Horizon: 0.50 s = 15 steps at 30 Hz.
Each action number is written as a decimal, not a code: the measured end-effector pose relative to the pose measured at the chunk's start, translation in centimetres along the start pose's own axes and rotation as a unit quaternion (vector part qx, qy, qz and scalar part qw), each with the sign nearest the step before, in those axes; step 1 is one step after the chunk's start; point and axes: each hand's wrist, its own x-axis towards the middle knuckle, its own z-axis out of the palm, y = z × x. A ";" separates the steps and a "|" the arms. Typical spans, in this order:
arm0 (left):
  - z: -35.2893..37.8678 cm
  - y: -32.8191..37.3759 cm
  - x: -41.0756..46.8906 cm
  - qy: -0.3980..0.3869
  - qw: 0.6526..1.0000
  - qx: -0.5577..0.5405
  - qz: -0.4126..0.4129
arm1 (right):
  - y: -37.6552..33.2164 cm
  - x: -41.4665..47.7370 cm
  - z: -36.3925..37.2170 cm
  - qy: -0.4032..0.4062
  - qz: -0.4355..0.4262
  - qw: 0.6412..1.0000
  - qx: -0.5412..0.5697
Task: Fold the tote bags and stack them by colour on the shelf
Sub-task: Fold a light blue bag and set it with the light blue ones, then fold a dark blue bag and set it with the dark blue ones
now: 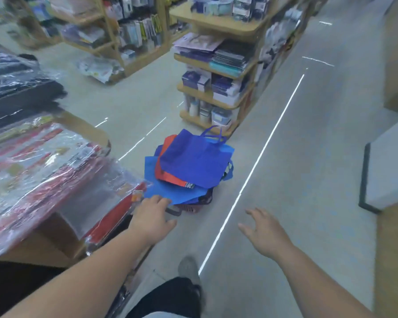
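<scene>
A loose pile of tote bags lies over a dark red basket (pixel 189 206) on the shop floor. On top is a dark blue tote (pixel 195 161) with its handles up. Under it shows a red tote (pixel 168 166), and below that a lighter blue tote (pixel 170 191). My left hand (pixel 153 216) reaches down to the near edge of the pile, fingers at the lighter blue tote's corner; whether it grips is hidden. My right hand (pixel 261 230) hovers over the bare floor to the right of the pile, fingers spread, holding nothing.
A wooden table (pixel 44 239) at my left carries plastic-wrapped red packs (pixel 55 171) that overhang its edge. A wooden shelf unit (pixel 216 104) full of boxed goods stands just behind the pile. More shelving (pixel 106 31) stands beyond. My foot (pixel 189 268) is on the grey floor.
</scene>
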 end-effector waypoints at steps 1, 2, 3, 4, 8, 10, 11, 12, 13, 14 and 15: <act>-0.2 0.4 2.5 -0.002 1.000 0.001 -0.005 | 0.4 2.0 -0.5 -0.003 0.003 1.000 0.005; -0.4 0.8 5.1 -0.002 1.000 0.007 -0.006 | 0.6 4.1 -1.0 -0.008 0.002 1.000 0.006; -0.5 1.1 7.9 -0.001 1.000 0.012 -0.003 | 0.7 6.2 -1.6 -0.013 -0.001 1.000 0.001; -0.6 1.4 10.7 0.003 1.000 0.012 0.003 | 0.8 8.5 -2.3 -0.016 -0.003 1.000 -0.004; -0.7 2.7 21.3 -0.016 1.000 -0.005 -0.011 | 1.1 17.4 -4.9 -0.036 0.015 0.999 -0.004; -1.2 3.3 25.4 -0.040 0.999 -0.005 -0.027 | 1.2 21.1 -6.1 -0.055 0.029 0.998 -0.001; -1.6 3.5 27.4 -0.049 0.998 -0.005 -0.031 | 1.3 22.9 -6.6 -0.064 0.035 0.997 0.002; -2.0 3.6 29.3 -0.056 0.998 -0.003 -0.034 | 1.3 24.8 -7.1 -0.073 0.039 0.997 0.004; -2.3 3.6 31.1 -0.064 0.997 0.001 -0.037 | 1.3 26.7 -7.5 -0.081 0.043 0.996 0.009; -2.6 3.6 32.9 -0.070 0.997 0.005 -0.042 | 1.3 28.5 -7.8 -0.091 0.048 0.995 0.016; -2.9 3.5 34.4 -0.078 0.996 0.011 -0.049 | 1.3 30.3 -7.9 -0.103 0.054 0.993 0.028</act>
